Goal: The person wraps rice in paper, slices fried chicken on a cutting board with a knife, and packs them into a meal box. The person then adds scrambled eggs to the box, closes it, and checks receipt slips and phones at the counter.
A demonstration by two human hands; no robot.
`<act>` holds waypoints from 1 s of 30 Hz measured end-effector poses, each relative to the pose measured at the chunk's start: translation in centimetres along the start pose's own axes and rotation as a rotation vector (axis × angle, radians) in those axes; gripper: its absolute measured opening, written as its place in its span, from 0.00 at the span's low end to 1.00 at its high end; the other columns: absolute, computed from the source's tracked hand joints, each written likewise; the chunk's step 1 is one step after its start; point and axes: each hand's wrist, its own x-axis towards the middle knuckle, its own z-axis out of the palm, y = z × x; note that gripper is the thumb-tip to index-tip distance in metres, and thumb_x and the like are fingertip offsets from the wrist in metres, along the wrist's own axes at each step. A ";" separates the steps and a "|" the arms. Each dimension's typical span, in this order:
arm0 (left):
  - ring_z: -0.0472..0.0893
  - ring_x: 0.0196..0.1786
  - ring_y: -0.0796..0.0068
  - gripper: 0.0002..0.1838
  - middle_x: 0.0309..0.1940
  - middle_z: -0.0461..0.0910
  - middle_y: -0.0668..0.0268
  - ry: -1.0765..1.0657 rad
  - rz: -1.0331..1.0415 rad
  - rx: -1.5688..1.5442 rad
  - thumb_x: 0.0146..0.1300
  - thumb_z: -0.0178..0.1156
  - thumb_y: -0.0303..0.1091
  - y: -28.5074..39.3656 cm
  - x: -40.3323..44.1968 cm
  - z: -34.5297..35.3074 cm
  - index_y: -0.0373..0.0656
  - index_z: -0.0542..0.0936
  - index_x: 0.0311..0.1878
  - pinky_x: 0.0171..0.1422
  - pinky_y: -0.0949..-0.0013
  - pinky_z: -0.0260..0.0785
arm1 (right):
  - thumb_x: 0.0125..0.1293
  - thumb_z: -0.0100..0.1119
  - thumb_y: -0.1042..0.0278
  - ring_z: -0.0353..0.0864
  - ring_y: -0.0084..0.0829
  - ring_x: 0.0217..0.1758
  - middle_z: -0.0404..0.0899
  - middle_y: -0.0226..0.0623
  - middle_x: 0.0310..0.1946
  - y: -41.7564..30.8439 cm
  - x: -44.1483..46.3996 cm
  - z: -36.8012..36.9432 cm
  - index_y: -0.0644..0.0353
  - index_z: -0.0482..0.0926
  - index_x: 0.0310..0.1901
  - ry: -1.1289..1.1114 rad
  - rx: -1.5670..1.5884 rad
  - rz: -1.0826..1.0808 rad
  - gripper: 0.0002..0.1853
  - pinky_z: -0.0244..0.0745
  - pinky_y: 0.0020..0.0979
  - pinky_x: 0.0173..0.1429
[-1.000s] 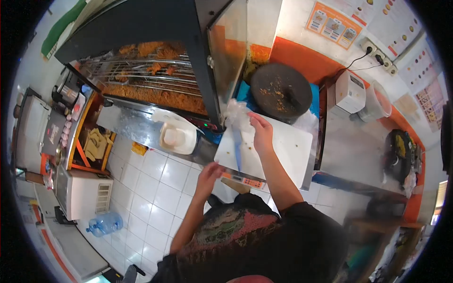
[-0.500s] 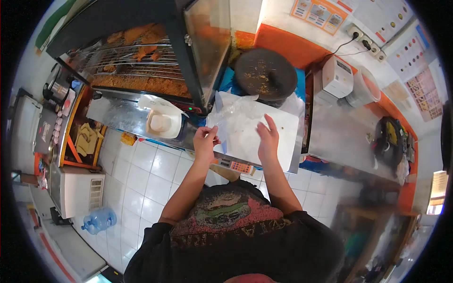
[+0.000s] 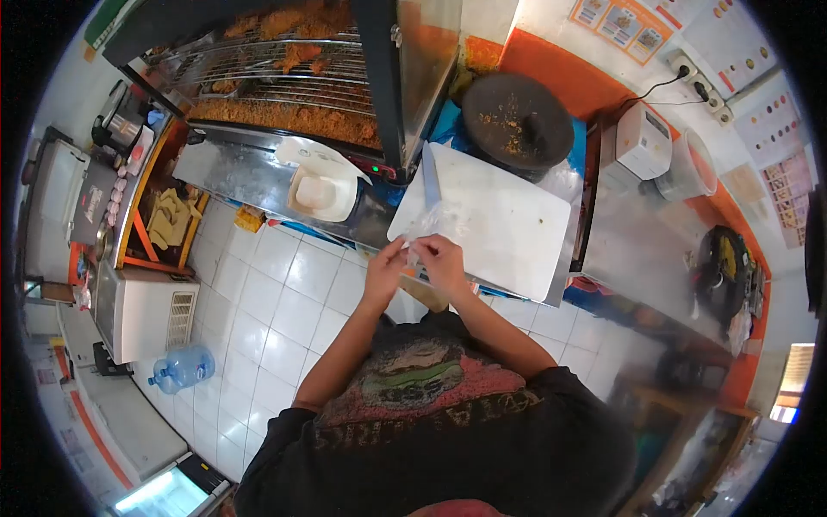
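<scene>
Two hands (image 3: 384, 272) (image 3: 442, 262) pinch a clear bag (image 3: 445, 221) between fingers at the white board's (image 3: 517, 228) near edge, mostly open surface stretching rightward.

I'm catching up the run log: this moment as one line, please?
grip: left hand and right hand close together, both pinching clear plastic | knife: on white cutting board | dark mortar: beyond board

Blue water jug (image 3: 183, 370) on white floor tiles (image 3: 280, 314); white box (image 3: 642, 142) beside a plastic bucket (image 3: 689, 168).
</scene>
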 end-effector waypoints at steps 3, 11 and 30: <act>0.80 0.56 0.67 0.17 0.56 0.79 0.56 0.077 -0.192 -0.428 0.67 0.57 0.22 -1.3 0.6 -1.1 0.34 0.74 0.59 0.61 0.66 0.73 | 0.64 0.65 0.70 0.79 0.24 0.31 0.83 0.36 0.31 0.7 -1.8 0.5 0.66 0.85 0.38 -0.219 -0.152 -0.136 0.08 0.74 0.26 0.38; 0.79 0.58 0.66 0.14 0.54 0.80 0.62 -0.127 -0.304 -0.861 0.72 0.52 0.29 -0.7 0.0 -0.9 0.38 0.73 0.58 0.65 0.65 0.68 | 0.62 0.65 0.73 0.80 0.28 0.34 0.82 0.38 0.34 0.0 -2.6 0.3 0.67 0.83 0.38 -0.202 -0.157 -0.196 0.06 0.74 0.28 0.39; 0.77 0.62 0.67 0.22 0.62 0.76 0.57 -0.286 0.118 0.470 0.72 0.45 0.27 -1.1 2.5 -1.0 0.34 0.71 0.67 0.68 0.65 0.67 | 0.62 0.64 0.74 0.78 0.28 0.31 0.77 0.38 0.32 0.2 -0.8 -0.5 0.67 0.82 0.35 -0.271 -0.184 -0.219 0.05 0.74 0.29 0.37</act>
